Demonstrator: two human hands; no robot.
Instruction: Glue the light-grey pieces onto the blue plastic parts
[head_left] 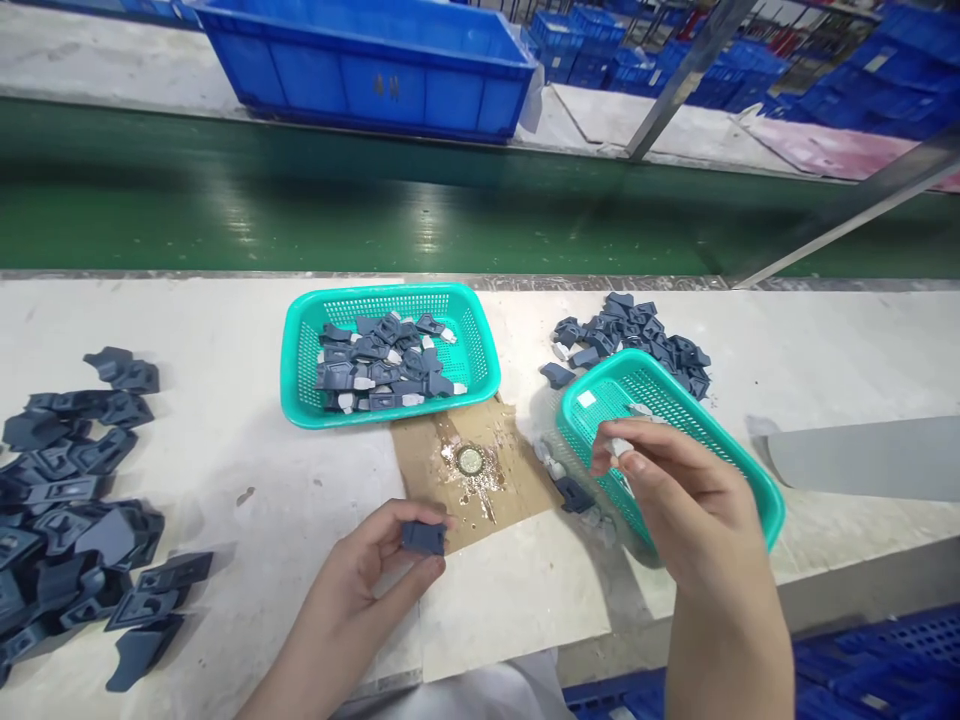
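Observation:
Near the table's front, my left hand (375,570) is closed on a dark grey plastic part (424,538), gripped between thumb and fingers. My right hand (682,490) pinches a small white plastic piece (619,447) above the right green basket (772,505). Inside that basket a few pale pieces show, partly hidden by the hand. Between the hands lies a piece of brown cardboard (431,480) bearing a round, wet-looking metallic disc (470,460). The left green basket (292,370) holds several dark grey parts with white pieces attached.
Loose dark grey parts are heaped at the left (71,540), with another pile (637,330) behind the right basket. A grey panel (862,460) lies at the right. Beyond a green strip (420,215) stands a large blue bin (375,75); a metal post (686,85) rises at the right.

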